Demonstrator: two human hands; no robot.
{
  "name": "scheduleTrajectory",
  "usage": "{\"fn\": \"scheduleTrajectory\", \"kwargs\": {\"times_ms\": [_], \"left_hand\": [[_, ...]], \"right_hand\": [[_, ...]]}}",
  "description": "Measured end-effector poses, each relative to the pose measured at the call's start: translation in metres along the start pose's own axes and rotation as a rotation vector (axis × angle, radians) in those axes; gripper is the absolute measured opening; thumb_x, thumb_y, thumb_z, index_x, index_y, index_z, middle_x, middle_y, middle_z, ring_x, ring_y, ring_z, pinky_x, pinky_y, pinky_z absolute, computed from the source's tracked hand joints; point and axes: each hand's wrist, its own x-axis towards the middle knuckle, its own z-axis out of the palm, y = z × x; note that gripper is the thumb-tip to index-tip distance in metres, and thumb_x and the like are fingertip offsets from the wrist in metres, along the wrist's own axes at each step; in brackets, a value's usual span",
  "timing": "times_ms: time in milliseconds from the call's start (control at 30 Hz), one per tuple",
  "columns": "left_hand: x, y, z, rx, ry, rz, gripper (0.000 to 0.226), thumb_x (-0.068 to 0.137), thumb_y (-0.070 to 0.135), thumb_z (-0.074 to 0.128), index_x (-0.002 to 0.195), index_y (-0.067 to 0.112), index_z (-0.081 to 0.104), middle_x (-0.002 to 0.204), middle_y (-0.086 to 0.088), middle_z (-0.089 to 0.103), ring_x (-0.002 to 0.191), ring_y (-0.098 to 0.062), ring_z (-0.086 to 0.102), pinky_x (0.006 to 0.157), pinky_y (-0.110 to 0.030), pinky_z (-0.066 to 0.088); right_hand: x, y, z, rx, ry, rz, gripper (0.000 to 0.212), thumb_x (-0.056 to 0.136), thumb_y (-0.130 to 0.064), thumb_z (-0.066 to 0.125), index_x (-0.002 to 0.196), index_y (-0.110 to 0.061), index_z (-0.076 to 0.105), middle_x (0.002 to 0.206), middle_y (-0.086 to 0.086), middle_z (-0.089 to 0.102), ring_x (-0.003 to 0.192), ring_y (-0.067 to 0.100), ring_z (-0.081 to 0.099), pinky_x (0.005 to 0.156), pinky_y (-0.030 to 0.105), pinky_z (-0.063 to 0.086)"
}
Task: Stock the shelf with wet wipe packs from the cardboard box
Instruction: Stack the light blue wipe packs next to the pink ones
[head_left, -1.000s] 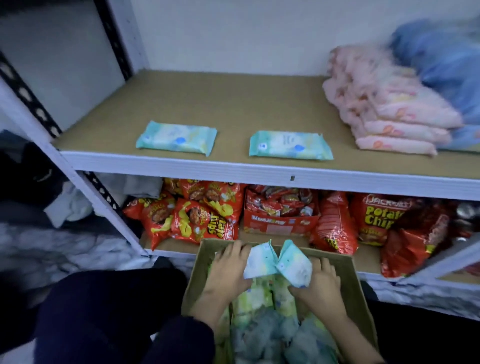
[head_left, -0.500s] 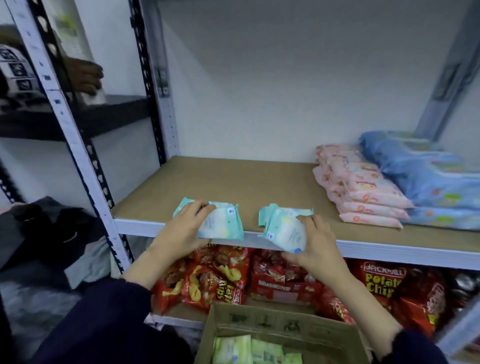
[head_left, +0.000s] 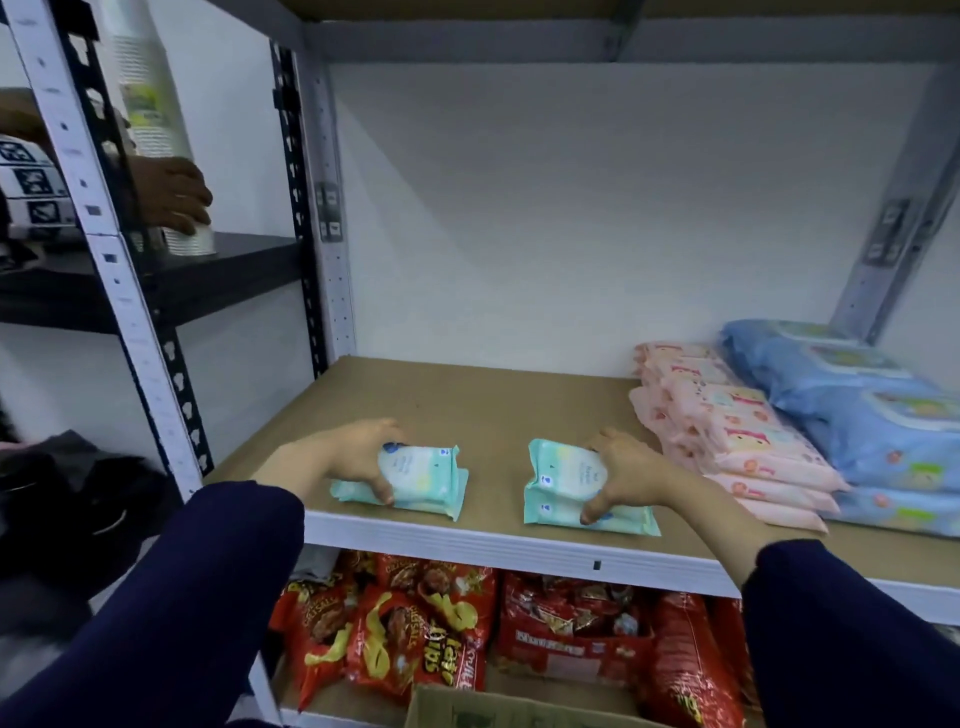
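I count four pale teal, flat, soft plastic wet wipe packs, set in two piles of two near the front of the brown board shelf (head_left: 467, 405) with its white metal lip. My left grip (head_left: 358, 462) is curled round the left top pack (head_left: 421, 465), thumb at its near side. It holds that pack tilted on the left bottom pack (head_left: 454, 496), which lies flat on the board. My right grip (head_left: 631, 478) pinches the right top pack (head_left: 561, 467), thumb down at the near edge. That pack leans on the right bottom pack (head_left: 631, 522), which is also flat. The two piles stand apart, with bare board between them.

Just right of my right grip is one stack of pink wipe packs (head_left: 737, 436), at least four high. Against it is one stack of blue packs (head_left: 857, 431), at least two high. Several red snack bags (head_left: 415, 639) lie on the shelf below. One brown cardboard box (head_left: 498, 709) shows only its rim at the bottom edge. At far left another person's hand (head_left: 171, 200) holds a tall white stack of cups (head_left: 150, 104) on a black shelf (head_left: 223, 270).
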Motion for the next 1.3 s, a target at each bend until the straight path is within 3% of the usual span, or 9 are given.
{"fn": "scheduleTrajectory", "kwargs": {"times_ms": [100,233,400,500,733,967,1100,1200,1300], "left_hand": [[0.008,-0.003,-0.003,-0.04,-0.092,-0.037,0.069,0.073,0.024,0.076,0.134,0.019,0.044,0.121,0.004,0.045,0.114,-0.016,0.042,0.087,-0.023,0.031],[0.014,-0.001,-0.011,-0.082,-0.181,-0.03,0.067,0.074,0.017,0.075,0.134,0.019,0.045,0.116,0.003,0.046,0.107,-0.014,0.041,0.089,-0.024,0.032],[0.017,0.0,-0.012,-0.089,-0.201,-0.021,0.071,0.075,0.015,0.074,0.137,0.019,0.042,0.118,0.003,0.045,0.117,-0.018,0.042,0.095,-0.026,0.032],[0.019,0.002,-0.013,-0.113,-0.206,-0.01,0.071,0.076,0.015,0.074,0.139,0.021,0.04,0.114,0.006,0.044,0.11,-0.013,0.04,0.091,-0.023,0.031],[0.02,0.005,-0.014,-0.144,-0.231,-0.018,0.071,0.077,0.013,0.073,0.139,0.022,0.039,0.115,0.007,0.043,0.109,-0.012,0.038,0.091,-0.022,0.031],[0.018,0.008,-0.014,-0.127,-0.264,-0.062,0.079,0.077,0.019,0.073,0.143,0.022,0.029,0.142,0.001,0.036,0.124,-0.016,0.035,0.098,-0.023,0.03],[0.005,0.017,-0.022,-0.107,-0.121,-0.03,0.075,0.078,0.029,0.072,0.142,0.025,0.032,0.151,0.005,0.028,0.138,-0.017,0.026,0.11,-0.03,0.024],[-0.013,0.031,-0.028,-0.08,0.05,0.058,0.057,0.083,0.027,0.068,0.135,0.026,0.043,0.145,0.008,0.039,0.133,-0.012,0.034,0.108,-0.027,0.026],[-0.037,0.059,-0.024,-0.08,0.09,0.13,0.047,0.086,0.029,0.063,0.131,0.023,0.049,0.132,0.009,0.052,0.117,-0.005,0.045,0.096,-0.019,0.031]], "right_hand": [[0.007,0.001,0.003,0.007,-0.104,0.001,0.072,0.065,-0.032,0.081,0.123,-0.01,0.046,0.105,0.0,0.041,0.099,0.018,0.042,0.085,0.028,0.039],[0.013,0.004,0.004,0.031,-0.143,0.001,0.071,0.067,-0.03,0.08,0.126,-0.011,0.044,0.107,-0.001,0.041,0.098,0.015,0.041,0.083,0.026,0.038],[0.018,0.008,0.003,0.051,-0.173,-0.01,0.073,0.067,-0.029,0.081,0.127,-0.012,0.043,0.11,-0.001,0.044,0.1,0.015,0.045,0.089,0.027,0.04],[0.019,0.01,0.003,0.06,-0.186,-0.021,0.071,0.067,-0.028,0.081,0.125,-0.011,0.045,0.11,0.0,0.045,0.1,0.015,0.046,0.088,0.028,0.041],[0.022,0.014,0.002,0.052,-0.206,-0.046,0.073,0.067,-0.03,0.081,0.128,-0.014,0.043,0.111,-0.003,0.043,0.1,0.013,0.044,0.079,0.021,0.04],[0.019,0.018,-0.001,0.06,-0.216,-0.064,0.089,0.068,-0.037,0.08,0.14,-0.017,0.031,0.138,0.0,0.038,0.125,0.017,0.037,0.105,0.028,0.032],[0.003,0.011,-0.012,0.037,-0.1,-0.105,0.082,0.075,-0.04,0.073,0.141,-0.015,0.031,0.14,0.002,0.039,0.128,0.017,0.037,0.103,0.024,0.03],[-0.018,0.006,-0.019,0.032,0.02,-0.155,0.063,0.081,-0.038,0.067,0.135,-0.017,0.042,0.133,0.001,0.046,0.12,0.014,0.044,0.094,0.023,0.034],[-0.045,0.003,-0.017,0.021,0.042,-0.191,0.048,0.084,-0.037,0.063,0.128,-0.02,0.05,0.125,-0.003,0.052,0.102,0.007,0.047,0.083,0.02,0.035]]}}
